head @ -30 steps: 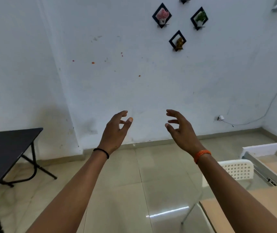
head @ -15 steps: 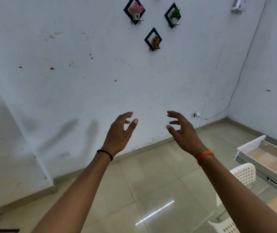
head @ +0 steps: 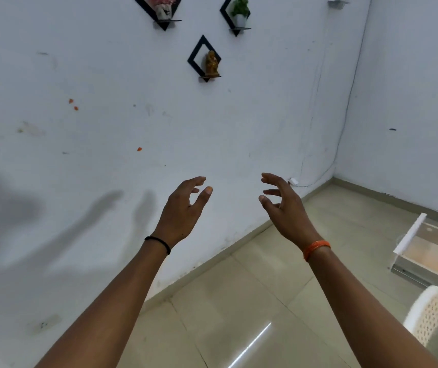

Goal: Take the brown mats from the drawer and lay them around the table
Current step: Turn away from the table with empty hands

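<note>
My left hand (head: 183, 211) and my right hand (head: 284, 208) are held up in front of me, palms facing each other, fingers apart and curled, holding nothing. An open drawer (head: 435, 258) with a white front and pale wooden floor stands pulled out at the right edge, well to the right of and below my right hand. The part of its floor that shows is bare. I see no brown mats, and the table is out of view.
A white perforated plastic chair (head: 425, 314) stands at the lower right, just in front of the drawer. A white wall with three small diamond shelves (head: 204, 59) fills the view ahead. Beige tiled floor (head: 239, 301) spreads below.
The view has swung to the right: the black table and then the wooden tabletop left the frame, and the drawer shows more fully. My hands keep the same open pose.
</note>
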